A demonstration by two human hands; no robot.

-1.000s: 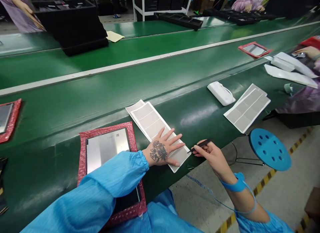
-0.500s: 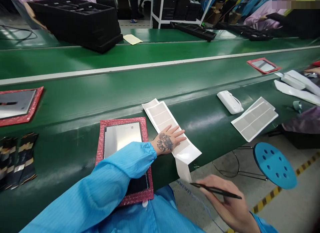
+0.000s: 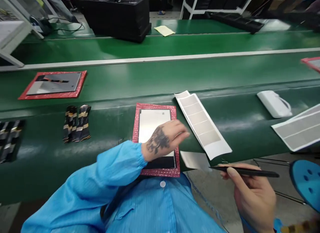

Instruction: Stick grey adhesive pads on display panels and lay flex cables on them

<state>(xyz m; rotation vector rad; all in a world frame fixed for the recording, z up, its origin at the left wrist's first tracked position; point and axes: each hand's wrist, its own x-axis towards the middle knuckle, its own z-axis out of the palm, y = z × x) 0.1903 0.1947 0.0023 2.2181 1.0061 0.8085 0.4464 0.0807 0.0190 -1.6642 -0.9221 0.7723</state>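
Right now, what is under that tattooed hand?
The left hand lies over a pale panel that sits in a red bubble-wrap sleeve on the green belt. The panel's middle and lower right are hidden by the hand.

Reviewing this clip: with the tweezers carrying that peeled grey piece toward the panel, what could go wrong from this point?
The peeled grey piece hangs from the tip of the black tweezers in the right hand, over the table edge; it could sag, fold onto itself or drop.

The left hand lies over the bare panel in its red bubble-wrap frame, so it may smudge the surface or block placement.

The tweezer tip might scratch the panel.
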